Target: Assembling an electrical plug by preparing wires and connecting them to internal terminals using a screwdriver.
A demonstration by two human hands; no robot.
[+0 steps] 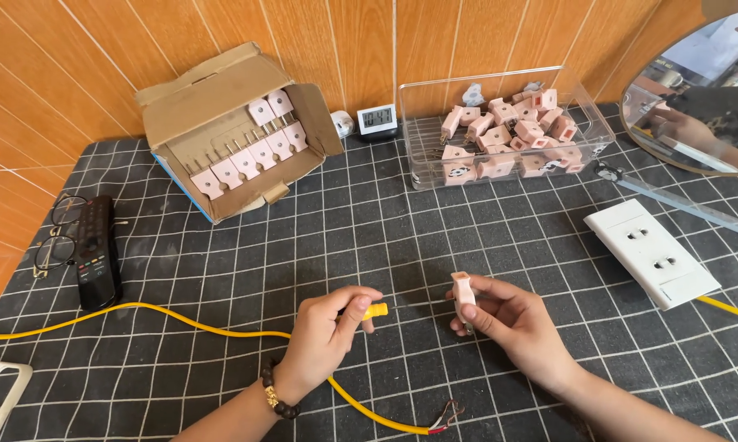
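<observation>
While both hands hover low over the near middle of the black grid-patterned mat (401,237), each grips its own item. Left hand (324,336) is curled, thumb and forefinger pinching a short yellow-handled tool (374,311) whose tip points right; the working end is hidden by the fingers. Right hand (508,315) pinches a pale pink plug (464,291) upright between thumb and fingers, just beside the tool and apart from it. Yellow cable (164,319) runs from the left edge under the left wrist to bared wire ends near the bottom edge. Far left, an open cardboard box (221,98) holds rows of pink plugs. Far right, a clear plastic bin (586,106) holds loose ones. White double socket plate (651,252) lies at right, well apart. Remote control (97,252) and eyeglasses (58,233) sit at left.
</observation>
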